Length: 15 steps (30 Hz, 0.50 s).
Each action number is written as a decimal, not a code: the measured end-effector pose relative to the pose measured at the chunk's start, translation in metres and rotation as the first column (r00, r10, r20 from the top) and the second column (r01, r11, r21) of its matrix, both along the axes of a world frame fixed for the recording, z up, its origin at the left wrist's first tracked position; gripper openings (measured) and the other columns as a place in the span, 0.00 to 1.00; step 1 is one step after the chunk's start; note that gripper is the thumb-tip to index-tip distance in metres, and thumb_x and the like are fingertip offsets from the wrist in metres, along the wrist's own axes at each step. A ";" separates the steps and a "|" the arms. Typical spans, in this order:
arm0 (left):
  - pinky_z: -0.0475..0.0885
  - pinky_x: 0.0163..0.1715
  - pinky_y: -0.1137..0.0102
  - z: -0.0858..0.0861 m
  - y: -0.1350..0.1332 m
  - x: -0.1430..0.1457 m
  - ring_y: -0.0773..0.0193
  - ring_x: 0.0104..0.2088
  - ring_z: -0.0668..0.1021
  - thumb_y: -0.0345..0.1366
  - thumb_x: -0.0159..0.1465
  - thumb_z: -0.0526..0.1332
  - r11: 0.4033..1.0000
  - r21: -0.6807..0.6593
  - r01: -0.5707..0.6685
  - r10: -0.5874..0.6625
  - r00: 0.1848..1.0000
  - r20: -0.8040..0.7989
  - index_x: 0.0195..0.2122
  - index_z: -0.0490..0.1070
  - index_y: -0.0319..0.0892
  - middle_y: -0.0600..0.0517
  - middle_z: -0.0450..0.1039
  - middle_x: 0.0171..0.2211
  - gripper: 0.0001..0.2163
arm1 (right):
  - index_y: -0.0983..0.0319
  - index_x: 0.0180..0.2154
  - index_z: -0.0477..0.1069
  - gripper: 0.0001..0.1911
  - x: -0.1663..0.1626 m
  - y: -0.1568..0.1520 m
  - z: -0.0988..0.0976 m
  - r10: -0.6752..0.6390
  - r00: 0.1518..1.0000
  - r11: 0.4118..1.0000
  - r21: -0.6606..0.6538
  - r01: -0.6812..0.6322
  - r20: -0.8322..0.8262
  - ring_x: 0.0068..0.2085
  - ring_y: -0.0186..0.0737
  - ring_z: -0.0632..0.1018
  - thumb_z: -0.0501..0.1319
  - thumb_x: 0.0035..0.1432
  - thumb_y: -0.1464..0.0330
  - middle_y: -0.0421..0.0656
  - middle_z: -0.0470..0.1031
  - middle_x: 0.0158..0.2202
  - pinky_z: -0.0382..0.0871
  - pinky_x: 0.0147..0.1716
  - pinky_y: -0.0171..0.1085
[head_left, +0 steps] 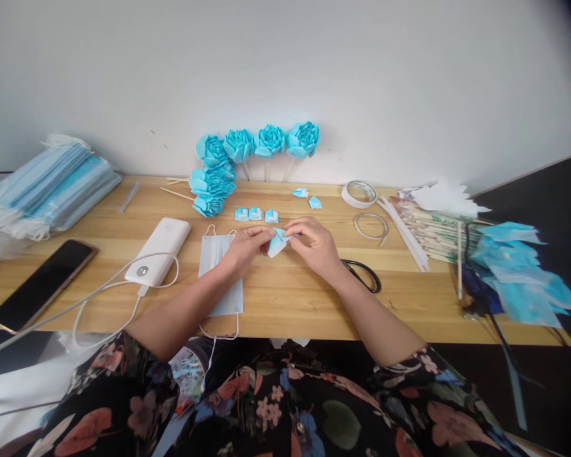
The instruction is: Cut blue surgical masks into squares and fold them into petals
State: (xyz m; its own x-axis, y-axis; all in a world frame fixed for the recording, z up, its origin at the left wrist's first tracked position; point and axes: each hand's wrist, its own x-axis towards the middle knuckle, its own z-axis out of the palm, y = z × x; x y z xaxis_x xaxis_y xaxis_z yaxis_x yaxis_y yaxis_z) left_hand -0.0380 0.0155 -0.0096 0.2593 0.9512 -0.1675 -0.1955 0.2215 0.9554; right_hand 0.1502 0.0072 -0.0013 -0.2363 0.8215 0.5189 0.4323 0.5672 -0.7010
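Observation:
Between my two hands is a small folded piece of light blue mask fabric (278,244), held just above the table. My left hand (251,245) pinches its left corner, and my right hand (313,240) pinches the upper right corner. Just behind the hands lie several folded blue petals (255,214) in a row, with two more petals (315,202) farther right. A flat face mask (212,254) lies partly under my left wrist and forearm. Several blue fabric flowers (271,141) on thin sticks rest at the back, against the wall.
Left are a stack of masks (71,184), a phone (42,284) and a cabled power bank (158,251). Right are a tape roll (359,194), a wire coil (371,226), white strips (403,233), a bundle of sticks (431,231) and loose blue fabric (528,273). A black loop (368,277) lies by my right forearm.

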 end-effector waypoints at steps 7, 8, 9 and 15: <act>0.63 0.27 0.72 0.002 -0.001 0.001 0.70 0.24 0.67 0.52 0.52 0.72 0.999 0.034 0.006 -0.005 0.999 -0.041 0.28 0.78 0.39 0.55 0.70 0.22 0.18 | 0.55 0.33 0.76 0.10 0.001 0.001 -0.003 0.018 1.000 1.000 0.008 -0.018 0.006 0.45 0.44 0.79 0.59 0.58 0.75 0.41 0.82 0.42 0.70 0.49 0.46; 0.63 0.27 0.72 0.003 -0.001 0.001 0.70 0.24 0.67 0.52 0.52 0.72 0.999 0.037 0.002 0.000 0.999 -0.044 0.29 0.78 0.39 0.54 0.70 0.23 0.19 | 0.55 0.34 0.76 0.10 0.001 0.001 -0.003 0.022 1.000 1.000 0.011 -0.022 0.006 0.45 0.44 0.79 0.59 0.58 0.75 0.42 0.82 0.42 0.70 0.49 0.46; 0.64 0.27 0.72 0.003 -0.001 0.002 0.70 0.24 0.67 0.53 0.51 0.72 0.999 0.042 -0.001 0.003 0.999 -0.046 0.29 0.79 0.39 0.54 0.71 0.23 0.19 | 0.55 0.33 0.76 0.10 0.001 0.001 -0.003 0.027 1.000 1.000 0.015 -0.027 0.005 0.45 0.44 0.79 0.59 0.58 0.75 0.42 0.82 0.42 0.70 0.49 0.46; 0.64 0.27 0.72 0.005 -0.001 0.002 0.71 0.24 0.68 0.52 0.49 0.74 0.998 0.063 -0.010 0.012 0.999 -0.040 0.31 0.80 0.39 0.55 0.72 0.23 0.20 | 0.55 0.34 0.76 0.10 0.001 0.001 -0.003 0.015 1.000 1.000 0.010 -0.015 0.021 0.45 0.44 0.79 0.59 0.58 0.75 0.41 0.82 0.41 0.70 0.49 0.46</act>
